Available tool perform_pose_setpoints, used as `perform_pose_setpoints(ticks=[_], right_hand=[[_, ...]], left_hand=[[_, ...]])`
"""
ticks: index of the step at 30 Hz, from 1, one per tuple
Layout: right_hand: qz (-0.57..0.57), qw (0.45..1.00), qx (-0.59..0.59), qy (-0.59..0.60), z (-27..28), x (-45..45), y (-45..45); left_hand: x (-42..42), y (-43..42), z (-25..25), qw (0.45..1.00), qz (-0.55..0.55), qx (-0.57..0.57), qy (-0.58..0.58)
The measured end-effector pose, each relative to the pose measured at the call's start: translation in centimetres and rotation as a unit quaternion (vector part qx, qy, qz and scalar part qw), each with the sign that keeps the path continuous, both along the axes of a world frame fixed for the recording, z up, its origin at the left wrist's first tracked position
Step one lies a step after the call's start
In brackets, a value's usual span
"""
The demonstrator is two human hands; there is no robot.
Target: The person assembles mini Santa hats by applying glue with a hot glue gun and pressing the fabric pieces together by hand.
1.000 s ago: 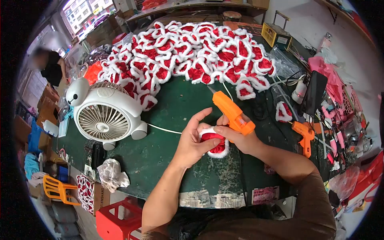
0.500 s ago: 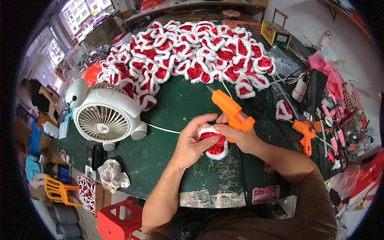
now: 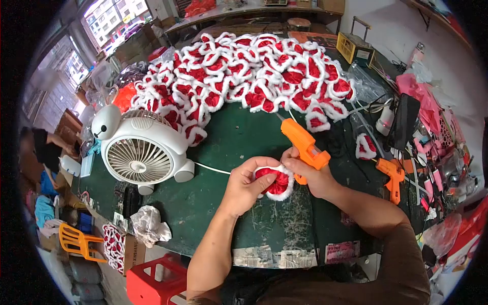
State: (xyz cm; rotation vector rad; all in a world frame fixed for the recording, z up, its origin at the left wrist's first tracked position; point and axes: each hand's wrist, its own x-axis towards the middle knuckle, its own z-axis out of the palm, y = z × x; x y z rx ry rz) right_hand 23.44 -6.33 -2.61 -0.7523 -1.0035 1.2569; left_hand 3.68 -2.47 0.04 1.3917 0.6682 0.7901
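A small red piece with white fluffy trim [image 3: 279, 186] is held between my two hands above the green table. My left hand [image 3: 245, 187] grips its left side, thumb lying over the red cloth. With thumb and fingers my right hand [image 3: 308, 175] pinches the trim at the upper right and also holds an orange glue gun [image 3: 303, 144], its nozzle pointing up and left. A large heap of similar red and white pieces [image 3: 244, 71] lies across the back of the table.
A white fan [image 3: 142, 147] stands at the left, crumpled paper [image 3: 150, 225] in front of it. At the right lie a second orange glue gun [image 3: 392, 178], cables and pink items. A red stool [image 3: 155, 280] is below the table edge. At far left a person [image 3: 48, 147] bends over.
The whole view has shifted slightly, so the table items appear farther right and lower. My hands keep hold of the piece, whose trim is more spread out. The person at far left has bent lower.
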Motion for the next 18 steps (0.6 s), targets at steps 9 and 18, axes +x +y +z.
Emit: perform_pose_setpoints(ticks=[9,18], right_hand=[[-0.007,0.994,-0.014,-0.104,-0.6,-0.2,0.2],[0.03,0.999,-0.031,-0.029,-0.6,-0.3,-0.1]], left_hand=[[0.3,0.0,0.0,0.998,-0.004,-0.017,-0.056],[0.0,0.6,-0.8,0.989,-0.045,0.122,-0.069]])
